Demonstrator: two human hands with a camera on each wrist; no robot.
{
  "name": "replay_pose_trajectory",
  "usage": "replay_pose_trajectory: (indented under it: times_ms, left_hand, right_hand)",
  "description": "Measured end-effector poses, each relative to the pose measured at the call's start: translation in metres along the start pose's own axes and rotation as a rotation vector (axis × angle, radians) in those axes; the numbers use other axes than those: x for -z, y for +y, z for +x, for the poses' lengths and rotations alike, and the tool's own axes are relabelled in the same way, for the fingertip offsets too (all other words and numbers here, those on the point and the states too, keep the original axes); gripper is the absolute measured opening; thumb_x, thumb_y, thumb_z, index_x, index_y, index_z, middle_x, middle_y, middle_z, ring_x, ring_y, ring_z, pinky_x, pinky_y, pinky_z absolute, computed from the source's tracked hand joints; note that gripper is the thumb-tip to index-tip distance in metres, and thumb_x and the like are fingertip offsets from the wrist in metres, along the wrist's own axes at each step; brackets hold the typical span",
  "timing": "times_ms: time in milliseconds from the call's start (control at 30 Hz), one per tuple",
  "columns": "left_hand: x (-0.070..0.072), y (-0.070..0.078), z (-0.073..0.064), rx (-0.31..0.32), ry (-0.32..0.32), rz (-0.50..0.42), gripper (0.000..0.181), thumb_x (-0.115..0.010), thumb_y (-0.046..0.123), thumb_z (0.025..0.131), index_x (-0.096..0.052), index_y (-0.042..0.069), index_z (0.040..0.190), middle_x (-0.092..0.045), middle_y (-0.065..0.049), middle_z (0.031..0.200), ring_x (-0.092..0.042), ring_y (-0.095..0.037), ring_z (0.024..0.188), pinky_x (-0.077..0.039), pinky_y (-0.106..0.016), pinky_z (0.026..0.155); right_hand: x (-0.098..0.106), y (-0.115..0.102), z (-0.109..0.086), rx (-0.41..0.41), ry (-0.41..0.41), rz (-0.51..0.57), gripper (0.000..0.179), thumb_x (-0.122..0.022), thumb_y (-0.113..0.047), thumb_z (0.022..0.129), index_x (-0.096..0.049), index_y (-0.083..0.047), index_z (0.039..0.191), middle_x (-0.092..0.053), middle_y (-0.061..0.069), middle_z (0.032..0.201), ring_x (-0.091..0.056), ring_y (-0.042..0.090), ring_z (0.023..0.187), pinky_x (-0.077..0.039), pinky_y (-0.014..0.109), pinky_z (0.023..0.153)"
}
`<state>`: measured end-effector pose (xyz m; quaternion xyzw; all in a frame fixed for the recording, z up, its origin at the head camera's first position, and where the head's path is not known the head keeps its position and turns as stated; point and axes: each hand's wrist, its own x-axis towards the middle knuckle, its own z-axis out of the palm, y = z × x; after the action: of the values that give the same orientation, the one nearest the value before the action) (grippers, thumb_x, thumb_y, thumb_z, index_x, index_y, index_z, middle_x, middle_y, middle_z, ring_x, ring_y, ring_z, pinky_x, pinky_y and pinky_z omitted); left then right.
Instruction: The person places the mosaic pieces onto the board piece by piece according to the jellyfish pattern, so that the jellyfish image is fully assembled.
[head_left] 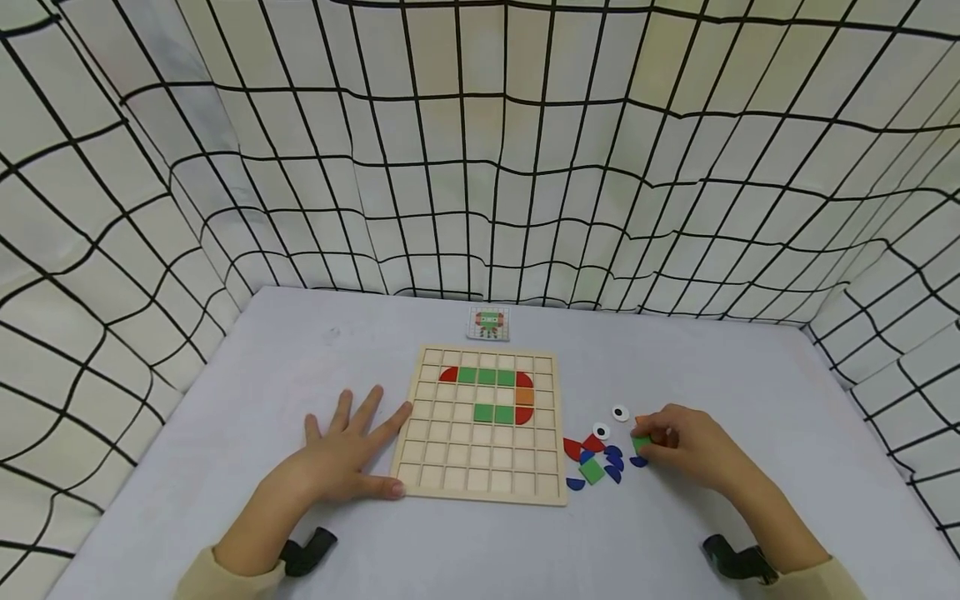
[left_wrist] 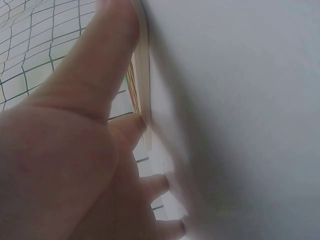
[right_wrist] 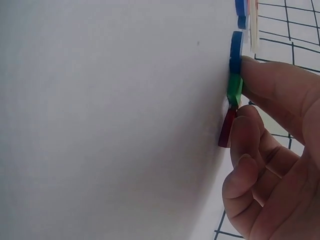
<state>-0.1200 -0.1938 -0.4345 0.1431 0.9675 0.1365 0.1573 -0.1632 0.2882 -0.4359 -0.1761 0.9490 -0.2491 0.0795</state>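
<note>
My left hand [head_left: 337, 458] lies spread on the table, its thumb and index fingertip at the left edge of a wooden grid board [head_left: 450, 454]. On the board, green squares [head_left: 487, 377], red quarter-round pieces [head_left: 524, 414] and an orange square [head_left: 524, 396] form a partial outline. To the right of the board, my right hand [head_left: 686, 446] pinches a green square tile [head_left: 640, 444] between thumb and fingers, low over the table. In the right wrist view, the green tile [right_wrist: 234, 90] shows edge-on, with a blue piece [right_wrist: 236, 50] and a red piece [right_wrist: 226, 129] close by.
Between board and right hand lie loose pieces: several blue half-rounds [head_left: 613, 473], red quarter-rounds [head_left: 572, 449], a green square [head_left: 592, 472] and two white eye discs [head_left: 620, 413]. Behind the board lies a small pattern card [head_left: 488, 323]. Black netting [head_left: 495, 175] surrounds the white table [head_left: 337, 333].
</note>
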Motion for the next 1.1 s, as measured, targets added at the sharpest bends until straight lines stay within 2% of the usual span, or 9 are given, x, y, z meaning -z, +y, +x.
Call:
replay_pose_trajectory:
  times_ms: [200, 400, 533, 900, 1100]
  left_hand:
    - [0.0001, 0.0006, 0.0002, 0.004, -0.001, -0.001, 0.109, -0.069, 0.074, 0.071, -0.024, 0.028, 0.16, -0.005, -0.024, 0.166, 0.003, -0.061, 0.145, 0.0, -0.088, 0.096]
    - [-0.0002, 0.0008, 0.0008, 0.005, -0.004, 0.003, 0.109, -0.069, 0.074, 0.071, -0.025, 0.028, 0.16, -0.005, -0.024, 0.165, 0.003, -0.061, 0.145, 0.0, -0.088, 0.095]
    - [0.0003, 0.0009, 0.0007, 0.005, -0.003, -0.004, 0.109, -0.069, 0.073, 0.071, -0.025, 0.028, 0.16, -0.005, -0.024, 0.165, 0.004, -0.061, 0.145, 0.0, -0.089, 0.095]
    - [0.0009, 0.001, 0.0005, 0.008, -0.004, -0.003, 0.11, -0.07, 0.073, 0.07, -0.026, 0.027, 0.159, -0.006, -0.025, 0.165, 0.004, -0.061, 0.145, 0.001, -0.089, 0.094]
    - [0.0001, 0.0003, 0.0005, 0.005, -0.003, -0.001, 0.11, -0.07, 0.074, 0.07, -0.025, 0.027, 0.159, -0.006, -0.025, 0.165, 0.003, -0.062, 0.144, 0.0, -0.089, 0.094]
  right_hand:
    - [0.0007, -0.0016, 0.0004, 0.0, -0.019, 0.03, 0.014, -0.08, -0.016, 0.084, -0.071, -0.018, 0.095, -0.053, -0.005, 0.08, -0.049, 0.012, 0.074, -0.044, 0.023, 0.062]
    - [0.0004, -0.0018, -0.0002, -0.002, -0.019, 0.017, 0.016, -0.079, -0.017, 0.085, -0.075, -0.016, 0.1, -0.055, -0.006, 0.083, -0.049, 0.011, 0.075, -0.045, 0.023, 0.063]
    - [0.0008, -0.0025, -0.0002, -0.002, -0.027, 0.031, 0.013, -0.079, -0.016, 0.084, -0.076, -0.017, 0.097, -0.058, -0.007, 0.082, -0.05, 0.01, 0.073, -0.045, 0.023, 0.063]
    - [0.0003, -0.006, -0.0006, 0.001, -0.064, 0.102, 0.013, -0.076, -0.013, 0.087, -0.065, -0.014, 0.093, -0.057, -0.004, 0.083, -0.051, 0.012, 0.075, -0.046, 0.023, 0.063]
    - [-0.0022, -0.0048, 0.0008, 0.017, -0.071, 0.086, 0.015, -0.071, -0.012, 0.092, -0.066, -0.015, 0.105, -0.053, -0.006, 0.075, -0.049, 0.009, 0.07, -0.043, 0.023, 0.06]
